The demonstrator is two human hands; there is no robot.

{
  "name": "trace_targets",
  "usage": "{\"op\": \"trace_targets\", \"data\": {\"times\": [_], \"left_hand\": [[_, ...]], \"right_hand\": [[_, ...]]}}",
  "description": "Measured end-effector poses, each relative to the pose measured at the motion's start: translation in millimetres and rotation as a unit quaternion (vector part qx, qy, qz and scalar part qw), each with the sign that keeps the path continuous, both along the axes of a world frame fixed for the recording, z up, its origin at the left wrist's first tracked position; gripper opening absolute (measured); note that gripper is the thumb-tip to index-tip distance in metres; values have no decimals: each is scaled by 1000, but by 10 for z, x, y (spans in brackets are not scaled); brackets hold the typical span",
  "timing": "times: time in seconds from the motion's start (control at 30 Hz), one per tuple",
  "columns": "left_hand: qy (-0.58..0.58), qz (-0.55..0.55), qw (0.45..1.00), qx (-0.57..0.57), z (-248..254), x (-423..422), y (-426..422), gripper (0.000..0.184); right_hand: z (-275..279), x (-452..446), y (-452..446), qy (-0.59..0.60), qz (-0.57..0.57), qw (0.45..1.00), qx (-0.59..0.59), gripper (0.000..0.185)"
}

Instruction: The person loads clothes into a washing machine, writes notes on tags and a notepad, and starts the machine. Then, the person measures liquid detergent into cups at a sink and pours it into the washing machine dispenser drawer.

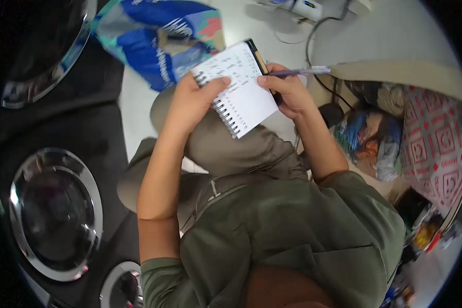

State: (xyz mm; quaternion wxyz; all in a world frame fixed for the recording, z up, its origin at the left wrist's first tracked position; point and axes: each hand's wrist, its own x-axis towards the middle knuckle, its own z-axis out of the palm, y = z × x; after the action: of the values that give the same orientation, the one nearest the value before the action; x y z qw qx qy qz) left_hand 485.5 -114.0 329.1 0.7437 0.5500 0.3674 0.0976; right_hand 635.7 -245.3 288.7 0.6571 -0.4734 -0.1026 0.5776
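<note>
Pale floor (134, 97) ran under everything, w/ dark panels and a shiny round rim (96, 215) off to the left. Nearest was the green shirt (292, 220), then the bent legs (226, 146), knees drawn up below the notebook (251, 105), prob. to keep it close for reading. It was held up over the legs, tilted, writing face up, coil along its left edge.

L hand (187, 105) gripped the coil side, thumb on the page, likely to keep it flat. R hand (295, 95) was closed on the opposite edge, thumb on top, and also held the pen (317, 70) — tip end not clear — prob. tucked there so both hands could steady the pad.

Beyond, a blue plastic bag (138, 43) sat near the notebook's upper left side, and a dark cable (308, 49) curved past the pen. Off right, wrapped bits (372, 136) lay beside a red-and-white patterned bag (431, 143) — contents hidden.
</note>
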Motion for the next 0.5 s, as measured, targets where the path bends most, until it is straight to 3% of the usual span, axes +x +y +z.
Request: {"op": "trace_targets", "data": {"times": [0.07,0.1,0.13,0.2,0.27,0.33,0.4,0.5], "left_hand": [[44,-83,974,206,-248,264,-55,50],[53,-100,966,231,-142,334,-102,54],[53,-112,964,237,-125,370,-123,54],[-31,-21,969,244,-107,370,-98,50],[25,-25,960,276,5,249,4,46],[52,-4,967,251,-7,75,136,41],[65,10,962,266,47,-31,193,37],[72,76,961,255,20,-194,241,32]], "right_hand": [[-404,177,-355,46,-168,981,-84,21],[-856,300,-614,95,-220,965,-106,21],[-1399,487,-899,147,-269,944,-126,22],[-2154,796,-1393,178,-433,862,-197,20],[-2464,1114,-1690,137,-569,762,-277,22],[-3273,1555,-2177,157,-620,752,-160,24],[-3007,1753,-2029,189,-651,685,-269,21],[-3137,1894,-1997,156,-637,700,-282,18]]}}
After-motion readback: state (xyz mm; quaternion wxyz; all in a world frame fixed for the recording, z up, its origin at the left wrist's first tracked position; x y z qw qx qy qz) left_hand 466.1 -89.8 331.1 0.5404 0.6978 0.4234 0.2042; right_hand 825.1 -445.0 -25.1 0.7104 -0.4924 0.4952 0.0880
